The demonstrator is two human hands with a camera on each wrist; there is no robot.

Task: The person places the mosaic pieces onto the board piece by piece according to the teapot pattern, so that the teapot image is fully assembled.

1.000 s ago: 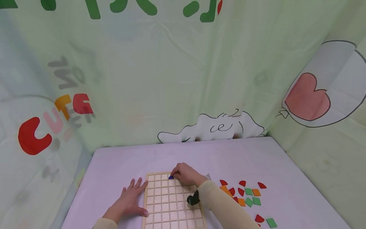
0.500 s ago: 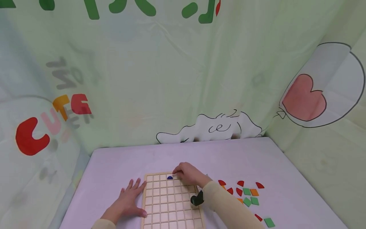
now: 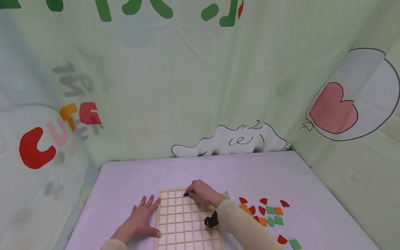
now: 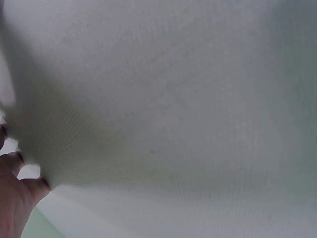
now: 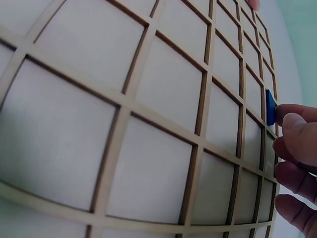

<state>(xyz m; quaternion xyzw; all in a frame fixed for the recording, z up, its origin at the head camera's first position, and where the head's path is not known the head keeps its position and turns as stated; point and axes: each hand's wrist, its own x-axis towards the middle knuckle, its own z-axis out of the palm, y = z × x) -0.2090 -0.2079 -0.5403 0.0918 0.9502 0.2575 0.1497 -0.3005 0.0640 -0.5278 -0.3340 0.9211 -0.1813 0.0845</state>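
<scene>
A wooden grid board (image 3: 179,218) with square cells lies on the table. In one of its far-row cells is a small dark blue half-round piece (image 3: 186,194). My right hand (image 3: 203,192) reaches over the board from the right; in the right wrist view its index fingertip touches the edge of the blue piece (image 5: 270,107), with the thumb tip set back from it. My left hand (image 3: 142,217) has its fingers spread, with fingertips and thumb at the board's left edge. Only part of the left hand (image 4: 20,196) shows at lower left in the left wrist view.
Right of the board lie loose flat pieces: several red quarter-rounds (image 3: 282,239), green squares (image 3: 279,220) and orange ones (image 3: 278,211). A small clear item (image 3: 226,194) sits behind the right wrist, which wears a black camera (image 3: 211,220). Printed curtains (image 3: 187,86) surround the lilac table (image 3: 134,177).
Half a second ago my right hand was just right of the blue piece, apart from it; now it is back left with a fingertip at it. The left hand keeps its place.
</scene>
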